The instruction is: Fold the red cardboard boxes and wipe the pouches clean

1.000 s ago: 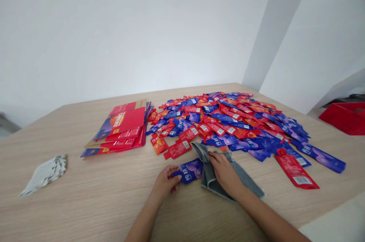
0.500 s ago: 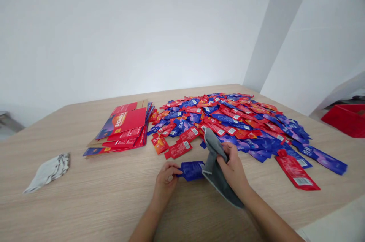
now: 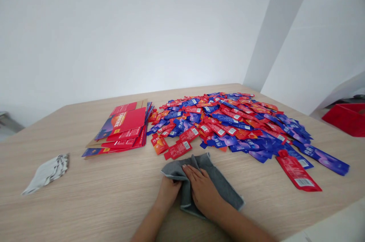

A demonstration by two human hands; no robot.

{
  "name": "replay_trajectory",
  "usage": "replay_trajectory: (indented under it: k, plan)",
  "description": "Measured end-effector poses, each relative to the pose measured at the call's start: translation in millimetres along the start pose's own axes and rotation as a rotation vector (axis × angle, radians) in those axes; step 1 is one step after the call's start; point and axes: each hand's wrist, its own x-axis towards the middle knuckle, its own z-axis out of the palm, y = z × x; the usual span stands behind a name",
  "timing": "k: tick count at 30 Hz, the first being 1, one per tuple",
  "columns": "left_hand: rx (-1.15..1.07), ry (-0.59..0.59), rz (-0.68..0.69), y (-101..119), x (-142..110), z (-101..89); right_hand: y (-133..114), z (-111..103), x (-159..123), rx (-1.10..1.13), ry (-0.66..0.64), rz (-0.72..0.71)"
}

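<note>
Grey cloth (image 3: 221, 183) has moved left and down, now over the fingers of the left hand (image 3: 168, 193), on the table (image 3: 108, 204) near the pouch pile (image 3: 228, 120). Blue pouch hidden, probably underneath. Right hand (image 3: 203, 192) presses on cloth, fingers together, thumb unseen, pinch unclear; left grip covered, can't tell. Risk: hard pressure on an unseen pouch could crease it or tug it loose.

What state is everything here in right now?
Grey cloth: creased, partly spread.
Left hand: partly hidden under the cloth; grip unclear.
Right hand: on top of the cloth.
Cartons: flattened, stacked unevenly.
Sachets: heaped loosely.
Nearest red sachet: lying barcode up.
White bundle: lying flat.
</note>
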Motion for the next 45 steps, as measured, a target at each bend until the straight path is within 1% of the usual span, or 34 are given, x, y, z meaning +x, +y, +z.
replay_trajectory:
  k: [3,6,9,11,13,16,18,20,23,25,27,30,32,35,37,42,45]
  plan:
    - [0.011,-0.060,0.006,2.8,-1.0,1.3,11.6,-4.8,-1.3,-0.039,0.012,-0.001]
    - [0.054,-0.142,0.011,7.3,-4.1,3.5,31.2,-7.8,-2.2,-0.083,0.054,0.057]
    - [0.070,-0.148,0.045,10.0,-4.7,4.9,48.7,-8.1,-3.8,-0.128,0.082,0.104]
    - [0.069,-0.137,0.074,8.2,-2.2,4.8,54.0,-8.6,-5.8,-0.133,0.089,0.074]
    - [0.083,-0.121,0.119,3.4,1.8,4.5,54.4,-10.3,-8.6,-0.113,0.087,0.026]
    - [0.130,-0.107,0.247,-4.1,8.6,5.7,52.1,-14.3,-12.7,-0.061,0.070,-0.029]
    - [0.180,-0.088,0.335,-5.5,12.3,8.2,52.2,-16.3,-14.5,-0.028,0.087,-0.011]
    - [0.242,-0.070,0.386,-2.5,15.9,12.2,54.3,-16.4,-15.4,-0.016,0.163,0.067]
    - [0.361,-0.089,0.388,6.6,24.0,20.5,58.3,-13.6,-15.0,-0.057,0.310,0.188]
    - [0.456,-0.126,0.369,12.5,32.3,26.6,59.6,-11.6,-13.4,-0.096,0.344,0.214]
    - [0.520,-0.152,0.362,16.4,41.7,32.5,59.1,-10.6,-10.2,-0.122,0.330,0.224]
    - [0.530,-0.167,0.372,18.9,52.9,40.1,56.0,-10.9,-2.4,-0.135,0.282,0.257]
    - [0.535,-0.172,0.380,18.5,55.8,44.1,53.8,-10.9,3.3,-0.138,0.240,0.267]
    - [0.544,-0.123,0.384,15.6,52.9,47.5,52.3,-9.0,8.4,-0.142,0.178,0.250]
    - [0.523,-0.103,0.378,12.8,48.2,47.8,52.5,-7.0,8.4,-0.130,0.168,0.219]
    - [0.436,-0.201,0.392,8.9,35.0,46.5,50.8,-5.0,4.1,-0.021,0.232,0.075]
    - [0.396,-0.211,0.330,9.2,28.6,44.4,45.8,-6.4,3.9,0.070,0.232,0.023]
